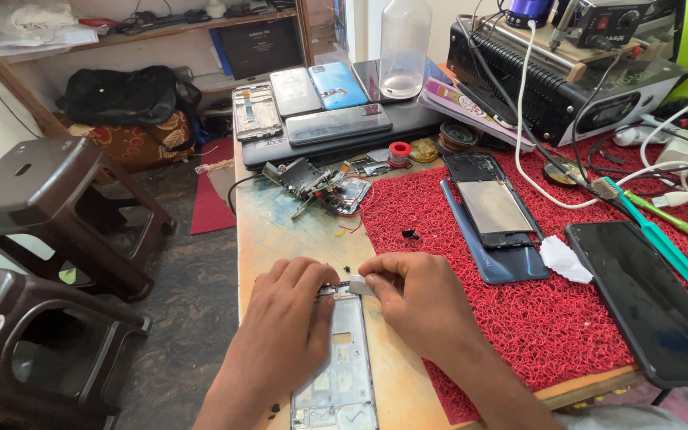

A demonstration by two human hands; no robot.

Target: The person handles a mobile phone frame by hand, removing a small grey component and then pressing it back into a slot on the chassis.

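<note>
The opened phone frame (336,374) lies on the bare wooden bench top (268,231), just left of the red mat (535,318). The left hand (284,318) is curled over the frame's top-left corner, fingers pressed down on it. The right hand (420,299) pinches a small white piece (361,285) at the frame's top edge. Judged step: working the top edge clean. The next move calls for a steady frame and light, even pressure.
</note>
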